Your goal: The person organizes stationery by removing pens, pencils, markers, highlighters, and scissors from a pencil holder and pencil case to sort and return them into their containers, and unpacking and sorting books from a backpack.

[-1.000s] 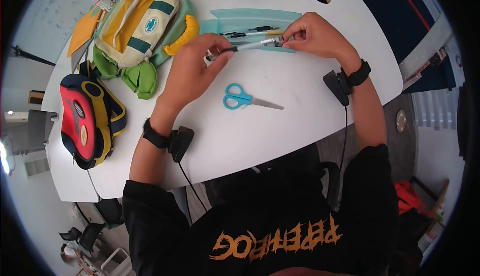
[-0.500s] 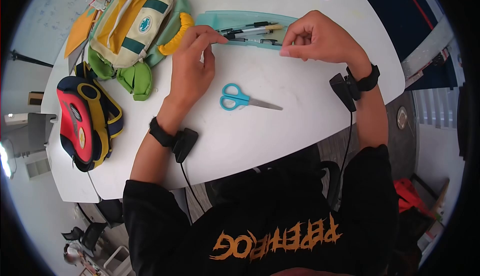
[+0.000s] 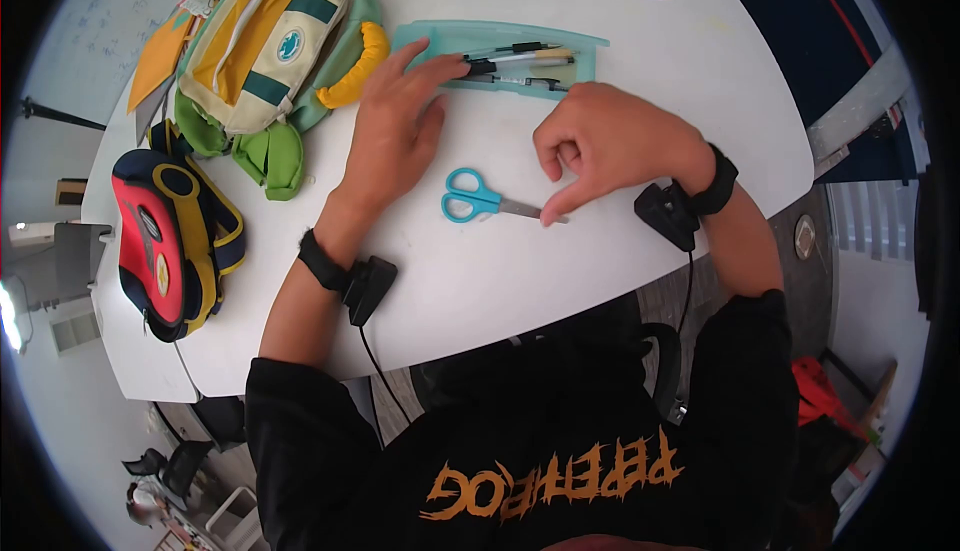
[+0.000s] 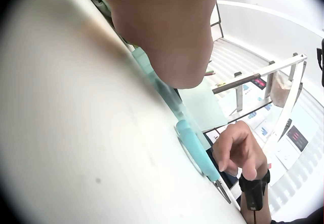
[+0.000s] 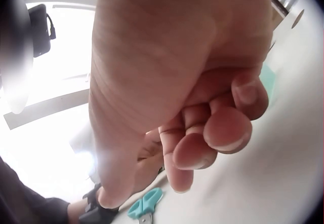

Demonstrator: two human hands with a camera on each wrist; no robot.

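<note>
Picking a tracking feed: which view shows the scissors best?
The head view: it shows the scissors from above, both handle loops and blade, with the right hand covering a bit near the tip. The left wrist view shows them nearly edge-on; the right wrist view shows the handles, the blade cut off at the bottom.

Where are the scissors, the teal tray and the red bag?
Scissors [image 3: 489, 200]: head view, blue handle.
Teal tray [image 3: 490, 35]: head view, far wall.
Red bag [image 3: 172, 238]: head view, red front.
</note>
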